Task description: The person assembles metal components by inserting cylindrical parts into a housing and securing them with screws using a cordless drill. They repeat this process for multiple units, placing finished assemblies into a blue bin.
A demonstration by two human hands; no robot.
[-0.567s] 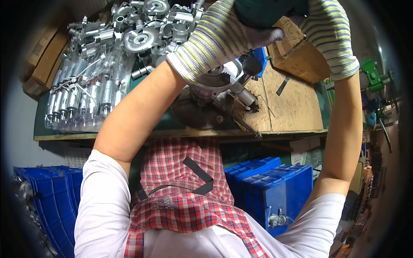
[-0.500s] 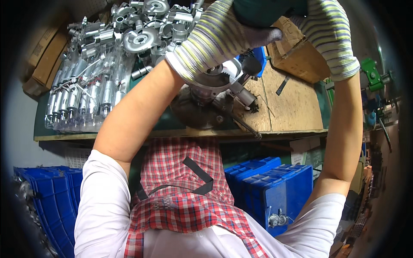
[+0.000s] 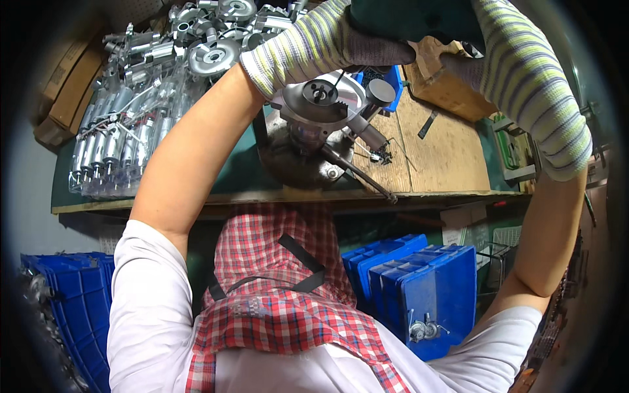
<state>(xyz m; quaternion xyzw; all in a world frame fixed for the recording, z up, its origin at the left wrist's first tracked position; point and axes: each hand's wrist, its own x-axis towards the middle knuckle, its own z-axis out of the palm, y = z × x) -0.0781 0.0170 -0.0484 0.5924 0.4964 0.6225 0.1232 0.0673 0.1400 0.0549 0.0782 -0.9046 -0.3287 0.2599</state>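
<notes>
Both my hands wear striped knit gloves and are raised at the top of the view. Between them is a large dark green object [image 3: 416,21], cut off by the upper edge; its kind does not show. My left hand [image 3: 311,49] is closed at its left side, thumb pointing right along the underside, other fingers hidden. My right hand [image 3: 524,72] grips its right side with the thumb below; those fingers are mostly hidden too. Under my left hand, a round metal fixture [image 3: 322,108] with a toothed hub stands on a dark base [image 3: 298,169]. A thin rod [image 3: 339,78] rises from near its hub.
Silver cast parts [image 3: 215,57] and bagged metal cylinders [image 3: 124,137] crowd the left of the bench. Cardboard [image 3: 445,157], a carton [image 3: 452,85] and a blue bin [image 3: 394,85] lie right. Blue crates [image 3: 426,288] stand below the bench edge.
My right hand has moved right and down; my left has shifted slightly left, uncovering more of the fixture. The dark green object fills more of the top, and the scene is dimmer.
</notes>
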